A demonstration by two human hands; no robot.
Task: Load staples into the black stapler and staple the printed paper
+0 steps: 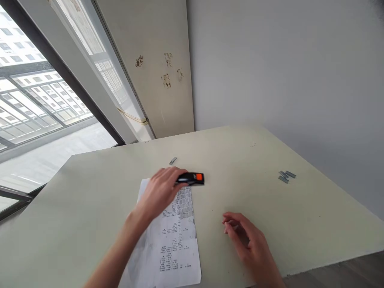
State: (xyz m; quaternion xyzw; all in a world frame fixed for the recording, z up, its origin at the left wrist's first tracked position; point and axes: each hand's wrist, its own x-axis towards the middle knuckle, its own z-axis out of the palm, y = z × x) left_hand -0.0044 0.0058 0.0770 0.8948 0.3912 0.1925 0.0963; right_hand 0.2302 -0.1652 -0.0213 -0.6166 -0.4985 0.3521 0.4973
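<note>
My left hand [163, 190] is closed around a black stapler [192, 178] with an orange patch near its end. It holds the stapler over the top part of a printed paper sheet [180, 256]; the forearm crosses the sheet's left side. The paper lies flat, with a dense block of small marks near its upper right edge. To the right of the sheet, my right hand [247, 244] is just above the table, fingers curled and the thumb tip close to the index fingertip. Whether anything small sits between those fingertips cannot be made out.
On the pale table [240, 160], a few staple strips [173, 161] lie beyond my left hand. Several more grey staple strips [283, 177] lie at the right. A grey wall [285, 72] borders the table's far right side, and a window [39, 88] stands at the left.
</note>
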